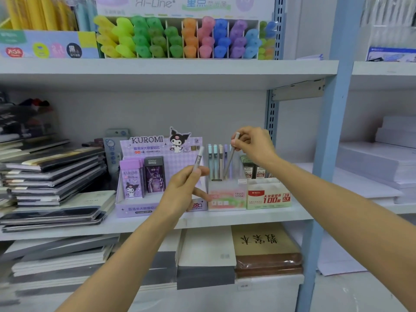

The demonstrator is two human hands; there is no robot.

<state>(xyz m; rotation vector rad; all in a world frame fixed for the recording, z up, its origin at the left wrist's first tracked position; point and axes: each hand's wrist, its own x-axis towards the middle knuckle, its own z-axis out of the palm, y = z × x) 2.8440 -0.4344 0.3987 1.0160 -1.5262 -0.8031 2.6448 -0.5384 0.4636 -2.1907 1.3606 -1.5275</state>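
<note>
- The left hand (180, 190) pinches a slim grey matte pen (198, 159) low on its barrel between curled fingers (203, 171), holding it tilted in front of the shelf goods.
- The right hand (254, 145) grips a second slim grey pen (231, 159) near its cap. Its lower end dips among the smooth pastel pens (215, 161) standing upright in the translucent pastel display box (227, 197).
- The step in hand looks like restocking pens, though it could equally be drawing one out. The next move calls for a straight, careful slide past the neighbouring pens.
- The box rests on the pale grey shelf (225, 218), beside the purple cardboard Kuromi display (144, 176).
</note>
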